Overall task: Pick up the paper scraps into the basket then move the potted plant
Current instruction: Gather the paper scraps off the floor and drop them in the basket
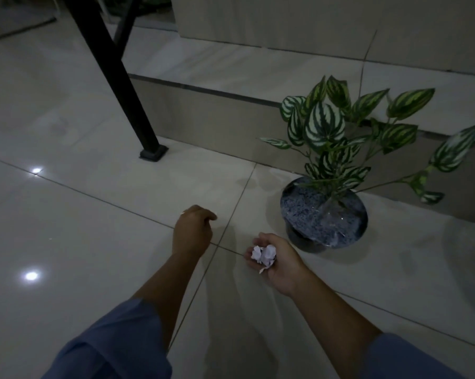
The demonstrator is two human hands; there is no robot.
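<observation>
Dim room, glossy pale tiled floor [80, 228], no loose scraps showing on it. The right hand [274, 258] lies palm up, fingers cupped round a clutch of crumpled white paper scraps [263, 254]. The left hand [194, 231] is curled over the tiles; whether it pinches anything, I cannot tell. No basket in view, so the drop looks undone. The striped-leaf potted plant in its dark round pot [325, 214] stands just beyond the right hand, apparently unmoved.
</observation>
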